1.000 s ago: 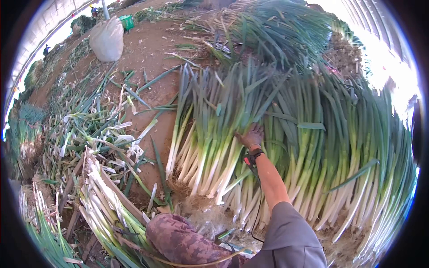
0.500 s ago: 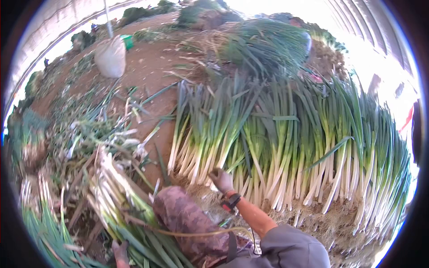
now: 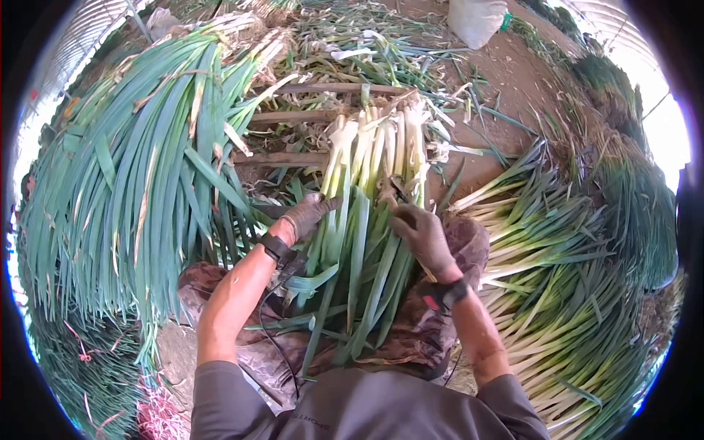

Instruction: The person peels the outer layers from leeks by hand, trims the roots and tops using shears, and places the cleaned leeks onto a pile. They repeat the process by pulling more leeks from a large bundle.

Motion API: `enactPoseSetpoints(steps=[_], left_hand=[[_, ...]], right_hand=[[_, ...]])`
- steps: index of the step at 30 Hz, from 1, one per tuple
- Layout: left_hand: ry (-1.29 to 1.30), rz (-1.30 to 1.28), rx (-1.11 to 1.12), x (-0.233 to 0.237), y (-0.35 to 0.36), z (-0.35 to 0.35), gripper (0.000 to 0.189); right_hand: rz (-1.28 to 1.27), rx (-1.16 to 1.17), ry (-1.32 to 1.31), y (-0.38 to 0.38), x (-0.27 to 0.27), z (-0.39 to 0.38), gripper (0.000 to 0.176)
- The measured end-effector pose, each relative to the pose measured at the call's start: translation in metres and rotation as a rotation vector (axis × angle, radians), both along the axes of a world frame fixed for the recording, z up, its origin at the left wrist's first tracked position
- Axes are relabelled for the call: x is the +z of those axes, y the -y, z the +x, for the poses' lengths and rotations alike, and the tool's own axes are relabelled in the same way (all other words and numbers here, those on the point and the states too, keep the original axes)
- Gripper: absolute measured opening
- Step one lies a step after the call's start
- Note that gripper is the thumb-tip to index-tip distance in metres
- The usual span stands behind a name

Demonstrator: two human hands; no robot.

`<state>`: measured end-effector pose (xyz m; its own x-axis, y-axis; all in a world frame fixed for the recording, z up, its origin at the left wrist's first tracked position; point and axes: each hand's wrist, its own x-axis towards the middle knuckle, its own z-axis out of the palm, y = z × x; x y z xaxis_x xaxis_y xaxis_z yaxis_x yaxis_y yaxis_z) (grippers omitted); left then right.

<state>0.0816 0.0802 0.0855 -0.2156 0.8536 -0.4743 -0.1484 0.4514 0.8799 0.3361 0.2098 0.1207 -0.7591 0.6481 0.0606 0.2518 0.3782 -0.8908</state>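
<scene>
A bunch of long green onions point(image 3: 374, 150) lies across my lap, white root ends away from me and green leaves toward me. My left hand point(image 3: 312, 213) is closed around the stalks on the bunch's left side. Over the right side of the bunch, my right hand point(image 3: 422, 236) has its fingers curled. A small dark item point(image 3: 398, 188) shows at its fingertips; I cannot make out what it is. Wrinkled brownish outer skin hangs on the stalks near these fingers.
A thick heap of green onions point(image 3: 139, 169) stands to my left. On my right lies a long row of green onions point(image 3: 550, 293). Wooden slats point(image 3: 293, 116) and loose trimmed leaves are ahead. A white sack point(image 3: 477, 22) stands farther back.
My view has swung left. My right hand has come from the row of onions on the right to the bunch in my lap. Both hands are now at this bunch.
</scene>
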Motion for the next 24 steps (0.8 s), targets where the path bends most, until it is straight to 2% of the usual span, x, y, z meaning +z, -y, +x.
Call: enactPoseSetpoints(steps=[1, 2, 3, 5, 6, 7, 8, 9, 10, 13, 15, 16, 17, 19, 20, 21, 24], left_hand=[[0.054, -0.029, 0.002, 0.007, 0.006, -0.002, 0.059], [0.013, 0.055, 0.0, 0.004, 0.011, -0.004, 0.06], [-0.029, 0.14, -0.005, -0.001, 0.015, -0.003, 0.06], [-0.09, 0.258, 0.021, 0.002, 0.02, 0.007, 0.061], [0.032, 0.292, 0.059, 0.019, 0.023, 0.02, 0.055], [-0.19, 0.271, 0.024, -0.006, 0.026, 0.02, 0.053], [-0.412, 0.248, -0.01, -0.029, 0.028, 0.019, 0.051], [-0.679, 0.245, 0.02, -0.007, 0.033, 0.034, 0.05], [-0.739, 0.192, 0.019, -0.001, 0.031, 0.039, 0.051], [-0.888, 0.058, 0.03, 0.011, 0.028, 0.045, 0.053], [-0.749, 0.249, -0.007, 0.02, 0.029, 0.041, 0.051], [-0.675, 0.338, -0.026, 0.024, 0.031, 0.039, 0.05], [-0.451, 0.335, -0.087, 0.028, 0.035, 0.032, 0.048], [-0.566, 0.27, -0.043, 0.002, 0.034, 0.01, 0.045], [-0.62, 0.239, -0.018, -0.011, 0.034, -0.001, 0.043], [-0.707, 0.061, 0.013, -0.016, 0.034, -0.008, 0.042], [-1.102, -0.002, -0.088, -0.058, 0.018, -0.016, 0.043]], right_hand=[[-0.123, -0.012, -0.006, 0.003, -0.001, -0.018, 0.027], [-0.246, -0.027, -0.013, 0.006, -0.003, -0.035, 0.028], [-0.204, -0.028, -0.026, 0.006, -0.018, -0.051, 0.029], [-0.301, 0.059, -0.054, 0.029, -0.002, -0.073, 0.037], [-0.298, 0.108, -0.083, 0.039, 0.006, -0.079, 0.041], [-0.343, 0.121, -0.069, 0.036, 0.001, -0.083, 0.048], [-0.008, 0.052, 0.006, 0.045, -0.03, -0.097, 0.049], [-0.035, -0.009, 0.065, 0.043, -0.04, -0.103, 0.048], [-0.062, -0.07, 0.122, 0.04, -0.043, -0.108, 0.047], [-0.328, -0.058, 0.071, 0.028, -0.046, -0.115, 0.04], [-0.035, 0.001, -0.112, 0.008, -0.056, -0.112, 0.025], [0.028, -0.02, -0.119, -0.014, -0.062, -0.108, 0.022], [0.092, -0.043, -0.124, -0.036, -0.067, -0.104, 0.019], [-0.128, -0.097, -0.232, -0.043, -0.023, -0.092, 0.018], [-0.459, -0.133, -0.337, -0.028, 0.033, -0.084, 0.018], [-0.795, -0.257, -0.542, -0.02, 0.044, -0.087, 0.02], [-0.57, -0.153, -0.225, -0.036, -0.012, -0.092, 0.022]])
